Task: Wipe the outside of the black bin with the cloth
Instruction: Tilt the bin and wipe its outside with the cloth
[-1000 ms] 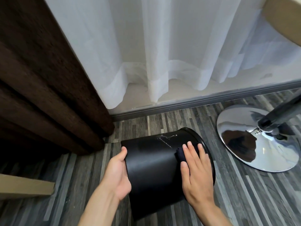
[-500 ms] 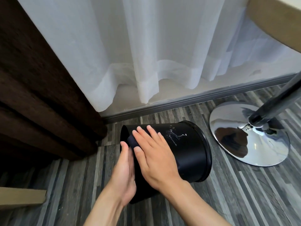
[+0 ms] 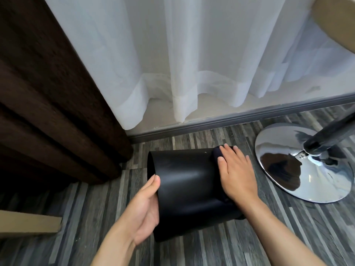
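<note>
The black bin (image 3: pixel 188 181) lies on its side on the grey wood-look floor, its flat base turned toward the left. My left hand (image 3: pixel 144 206) is pressed against that base end, thumb over the edge, steadying it. My right hand (image 3: pixel 236 173) lies flat on the bin's upper right side, near the rim end. A dark cloth (image 3: pixel 217 153) is pinned under its fingers, and only a small fold shows beside the fingertips. The bin's opening is hidden behind my right hand and wrist.
A chrome stool base (image 3: pixel 305 164) with a dark pole stands just right of the bin. White sheer curtains (image 3: pixel 192 64) and a grey skirting run along the back, a dark brown curtain (image 3: pixel 48 93) hangs left, and a cardboard piece (image 3: pixel 28 225) lies at the lower left.
My right hand slid the cloth from the bin's left end, beside my left hand, across to the right end. The white mark on the bin's top is out of sight.
</note>
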